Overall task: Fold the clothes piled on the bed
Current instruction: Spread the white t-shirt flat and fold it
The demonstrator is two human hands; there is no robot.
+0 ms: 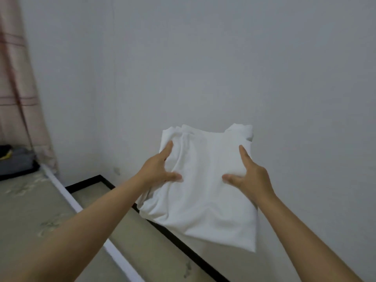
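Folded white cotton garment (pixel 203 188) held up in the air before the pale wall, right of the bed | left hand (pixel 160 169) grips its left edge, thumb on top | right hand (pixel 250 176) grips the right edge likewise | dark folded clothes (pixel 16 161) lie far left by the pink striped curtain (pixel 18 88)

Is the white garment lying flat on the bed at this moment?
No, the white garment is held up in the air by the left hand and the right hand, in front of the wall.
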